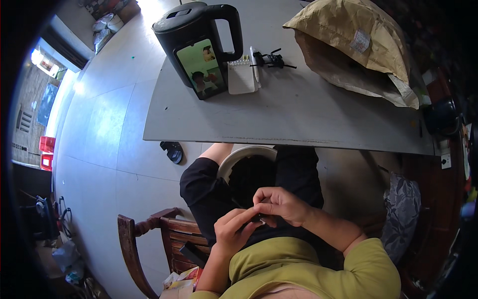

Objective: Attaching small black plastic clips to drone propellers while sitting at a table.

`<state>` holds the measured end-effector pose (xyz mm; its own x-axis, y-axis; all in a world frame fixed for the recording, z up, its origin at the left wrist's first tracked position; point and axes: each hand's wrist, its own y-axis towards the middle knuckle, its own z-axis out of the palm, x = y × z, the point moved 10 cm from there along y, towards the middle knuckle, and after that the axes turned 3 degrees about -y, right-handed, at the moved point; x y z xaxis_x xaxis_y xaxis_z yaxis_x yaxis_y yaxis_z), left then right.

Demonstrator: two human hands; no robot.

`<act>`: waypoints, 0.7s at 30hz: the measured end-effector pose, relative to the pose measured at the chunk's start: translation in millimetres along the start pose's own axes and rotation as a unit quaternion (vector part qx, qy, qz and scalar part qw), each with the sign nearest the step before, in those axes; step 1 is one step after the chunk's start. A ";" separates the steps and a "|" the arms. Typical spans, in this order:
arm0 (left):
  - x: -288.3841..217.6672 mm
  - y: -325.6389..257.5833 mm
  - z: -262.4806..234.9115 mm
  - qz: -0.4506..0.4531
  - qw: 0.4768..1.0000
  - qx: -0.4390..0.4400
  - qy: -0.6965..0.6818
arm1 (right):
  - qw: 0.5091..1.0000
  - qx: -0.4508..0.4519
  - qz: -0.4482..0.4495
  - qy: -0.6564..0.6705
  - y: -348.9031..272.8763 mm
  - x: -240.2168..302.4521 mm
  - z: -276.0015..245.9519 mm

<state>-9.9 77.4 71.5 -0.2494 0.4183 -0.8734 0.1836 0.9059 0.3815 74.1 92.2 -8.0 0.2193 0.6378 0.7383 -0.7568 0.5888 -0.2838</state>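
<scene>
Above my lap, my left hand (pixel 232 230) and my right hand (pixel 285 208) meet, fingertips pressed together. Both are closed on something small and dark, mostly hidden by the fingers; its kind does not show. A tiny pale bit shows beside the fingertips. Just beyond the hands, a whitish bucket (pixel 225 168) stands between my knees, with a dark mass inside that I cannot make out. On the table (pixel 279 119) lie several thin black pieces (pixel 274 59), tangled together, beside a white pen-like stick (pixel 255 70) and a small white pad (pixel 241 80).
A black kettle (pixel 186 17) stands on the table with a lit phone (pixel 201 70) propped against it. To the right, a large open brown paper bag (pixel 348 30) lies on its side. A wooden chair (pixel 134 249) is at my left, and a black sandal (pixel 173 152) on the floor.
</scene>
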 end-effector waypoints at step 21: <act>-6.2 -3.4 16.0 -0.036 0.983 0.162 -0.080 | 0.955 0.220 0.008 -0.197 -29.7 -1.0 43.2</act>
<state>6.3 70.8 70.7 -0.1240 0.3155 -0.9408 0.4703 0.8535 0.2242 69.8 52.6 26.1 0.0232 0.3569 0.9339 -0.9629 0.2592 -0.0752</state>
